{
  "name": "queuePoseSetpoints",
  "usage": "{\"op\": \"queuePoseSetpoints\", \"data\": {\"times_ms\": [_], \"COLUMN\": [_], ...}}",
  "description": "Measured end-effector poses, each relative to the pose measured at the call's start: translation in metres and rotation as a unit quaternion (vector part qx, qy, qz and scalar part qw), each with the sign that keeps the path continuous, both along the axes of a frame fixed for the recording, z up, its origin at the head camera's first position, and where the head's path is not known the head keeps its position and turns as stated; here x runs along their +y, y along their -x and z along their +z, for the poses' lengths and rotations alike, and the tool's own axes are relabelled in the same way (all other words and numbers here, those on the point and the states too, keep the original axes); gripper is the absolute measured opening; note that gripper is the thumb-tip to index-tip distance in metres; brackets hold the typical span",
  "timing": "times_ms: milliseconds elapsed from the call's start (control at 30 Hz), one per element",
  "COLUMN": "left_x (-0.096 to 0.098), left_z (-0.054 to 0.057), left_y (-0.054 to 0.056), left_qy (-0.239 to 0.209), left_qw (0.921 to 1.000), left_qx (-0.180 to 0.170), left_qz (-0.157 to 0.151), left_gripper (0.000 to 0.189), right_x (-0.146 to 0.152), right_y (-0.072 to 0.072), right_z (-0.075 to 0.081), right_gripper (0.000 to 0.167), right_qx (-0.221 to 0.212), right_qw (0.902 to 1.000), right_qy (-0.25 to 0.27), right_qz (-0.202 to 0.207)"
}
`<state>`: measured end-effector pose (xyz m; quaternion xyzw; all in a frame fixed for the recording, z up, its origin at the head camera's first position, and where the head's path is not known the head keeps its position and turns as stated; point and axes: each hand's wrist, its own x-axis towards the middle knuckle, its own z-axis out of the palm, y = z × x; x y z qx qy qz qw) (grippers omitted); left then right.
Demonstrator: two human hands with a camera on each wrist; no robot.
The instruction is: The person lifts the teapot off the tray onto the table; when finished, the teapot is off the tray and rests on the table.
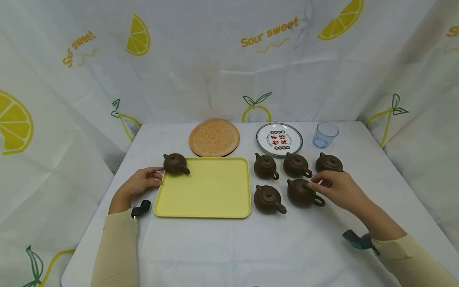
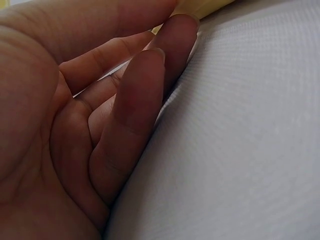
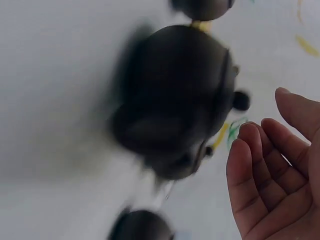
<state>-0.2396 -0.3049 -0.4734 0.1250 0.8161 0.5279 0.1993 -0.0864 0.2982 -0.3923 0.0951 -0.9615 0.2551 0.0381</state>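
Observation:
My left hand [image 1: 141, 183] is at the left edge of the yellow tray [image 1: 204, 195], its loosely bent fingers touching the rim. In the left wrist view those fingers [image 2: 135, 95] lie low along the white cloth, tips at the tray edge. Right by them, a brown teapot [image 1: 175, 164] sits on the tray's far left corner. My right hand [image 1: 338, 189] hovers at another brown teapot [image 1: 300, 193], thumb and fingertips beside its lid knob. From the right wrist, the hand [image 3: 272, 170] shows parted fingers with nothing between them, apart from the blurred teapot [image 3: 175, 90].
More brown teapots stand right of the tray: one nearest it [image 1: 268, 199], another behind [image 1: 265, 166], then a middle one [image 1: 295, 164] and a right one [image 1: 328, 162]. Along the back are a round tan mat [image 1: 214, 137], a printed plate [image 1: 279, 138] and a bluish glass [image 1: 325, 134].

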Motion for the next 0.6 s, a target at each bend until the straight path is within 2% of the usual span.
{"op": "queuePoseSetpoints", "data": {"times_ms": [167, 333, 467, 600], "left_x": [-0.002, -0.002, -0.003, -0.001], "left_z": [0.0, 0.001, 0.004, 0.003], "left_y": [0.0, 0.001, 0.0, 0.0], "left_qy": [0.011, 0.018, 0.011, 0.002], "left_qw": [0.9999, 0.9997, 0.9998, 0.9998], "left_qx": [0.007, 0.01, 0.008, 0.007], "left_qz": [-0.003, -0.011, -0.015, -0.017], "left_gripper": [0.061, 0.062, 0.063, 0.062], "right_x": [-0.054, -0.123, -0.179, -0.227], "right_y": [0.03, 0.058, 0.084, 0.104], "right_z": [0.013, 0.019, 0.014, 0.006], "right_gripper": [0.015, 0.016, 0.018, 0.018], "right_qx": [-0.019, -0.043, -0.087, -0.136], "right_qw": [0.9975, 0.9875, 0.9731, 0.9541], "right_qy": [0.03, 0.055, 0.118, 0.205], "right_qz": [0.061, 0.141, 0.178, 0.171]}}
